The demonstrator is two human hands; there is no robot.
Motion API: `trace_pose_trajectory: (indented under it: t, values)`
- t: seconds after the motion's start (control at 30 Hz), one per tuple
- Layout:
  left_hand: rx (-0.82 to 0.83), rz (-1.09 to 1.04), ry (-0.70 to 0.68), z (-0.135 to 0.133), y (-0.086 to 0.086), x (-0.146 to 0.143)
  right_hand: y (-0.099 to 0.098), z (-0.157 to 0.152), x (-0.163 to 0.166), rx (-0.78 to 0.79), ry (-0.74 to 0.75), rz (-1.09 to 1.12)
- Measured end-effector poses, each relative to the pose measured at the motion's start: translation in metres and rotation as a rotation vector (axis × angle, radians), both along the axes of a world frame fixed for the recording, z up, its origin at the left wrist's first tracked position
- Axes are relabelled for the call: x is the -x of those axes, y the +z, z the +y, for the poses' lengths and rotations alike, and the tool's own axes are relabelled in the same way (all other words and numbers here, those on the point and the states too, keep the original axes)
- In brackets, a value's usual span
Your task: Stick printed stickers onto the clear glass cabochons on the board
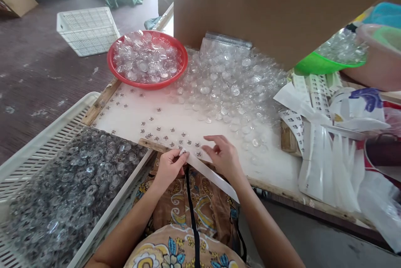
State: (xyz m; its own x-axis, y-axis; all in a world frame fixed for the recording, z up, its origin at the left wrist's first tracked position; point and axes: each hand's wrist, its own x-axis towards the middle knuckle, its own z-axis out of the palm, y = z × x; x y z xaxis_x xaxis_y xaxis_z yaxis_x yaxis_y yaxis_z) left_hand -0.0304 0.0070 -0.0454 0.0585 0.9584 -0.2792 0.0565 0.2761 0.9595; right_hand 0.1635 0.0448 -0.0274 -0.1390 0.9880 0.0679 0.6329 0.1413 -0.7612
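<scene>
At the table's near edge my left hand (171, 165) pinches the end of a long white sticker strip (213, 176) between thumb and fingers. The strip slants down to the right, passing below my right wrist. My right hand (223, 155) is just to the right, its thumb and index finger apart with nothing visible between them. Small dark printed stickers (172, 130) lie scattered on the white tabletop (131, 113) in front of both hands. Behind them spreads a heap of clear round plastic pieces (232, 88).
A red basin (147, 85) of clear pieces stands at the back left. Beside my left arm, a white crate (62, 128) holds many pieces with dark prints. Sticker sheets (316, 167) and a green basin (328, 65) are at right. A large cardboard panel (266, 4) rises behind.
</scene>
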Motion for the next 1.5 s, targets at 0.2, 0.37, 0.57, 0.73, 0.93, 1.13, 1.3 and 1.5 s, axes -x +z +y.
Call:
trace_pose_trajectory:
  t: [0.2,0.37,0.57,0.73,0.93,1.13,1.3,1.5]
  values:
    - [0.023,-0.019,-0.021,0.002,0.000,0.001,0.002,-0.012,0.033,0.086,0.179,0.259]
    - [0.074,-0.088,-0.107,0.007,-0.002,0.005,-0.004,-0.018,0.036,-0.060,0.110,0.246]
    - [0.095,-0.124,-0.124,0.011,-0.003,0.005,0.001,0.001,0.003,0.078,-0.135,0.522]
    - [0.055,-0.120,-0.105,0.009,-0.006,0.004,-0.021,0.024,-0.052,0.260,-0.296,0.428]
    - [0.018,-0.098,-0.125,0.008,-0.006,0.005,-0.034,0.029,-0.066,0.375,-0.326,0.276]
    - [0.014,-0.076,-0.132,0.006,-0.005,0.006,-0.029,0.033,-0.063,0.405,-0.336,0.188]
    - [0.022,-0.101,-0.122,0.007,-0.006,0.006,-0.029,0.032,-0.057,0.329,-0.352,-0.005]
    - [0.046,-0.237,-0.088,0.003,-0.009,0.006,-0.026,0.029,-0.041,0.124,-0.327,-0.415]
